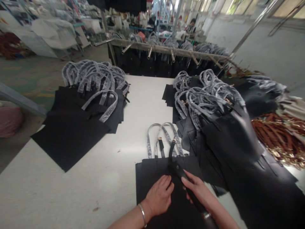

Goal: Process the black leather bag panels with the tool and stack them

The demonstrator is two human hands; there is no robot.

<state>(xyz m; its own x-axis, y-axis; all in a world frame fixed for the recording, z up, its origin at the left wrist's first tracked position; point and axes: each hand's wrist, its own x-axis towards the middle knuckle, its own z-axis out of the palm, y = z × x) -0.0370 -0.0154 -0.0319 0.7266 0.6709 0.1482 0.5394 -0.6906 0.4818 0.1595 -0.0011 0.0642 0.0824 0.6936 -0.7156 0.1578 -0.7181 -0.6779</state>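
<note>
Workshop; pale, smooth desk [114, 187]. Near centre: stacked flat black panels [149, 181], clear-wrapped looped handles [149, 146] toward the far side. Right hand [196, 187] grasps a long black object with a silver band [197, 203] over the panels. Left hand [160, 195] rests on them, fingers curled; whether pinching, cannot tell. Outward: similar black piles left [71, 130] and right [228, 136].

Moderately bright daylight from windows [241, 6] at upper right, soft glare on the white desk [114, 187], glints on plastic-wrapped handles [110, 111], black panel [154, 178] beneath the hands [160, 196] losing detail in darkness, blurred background, stretched edges.
</note>
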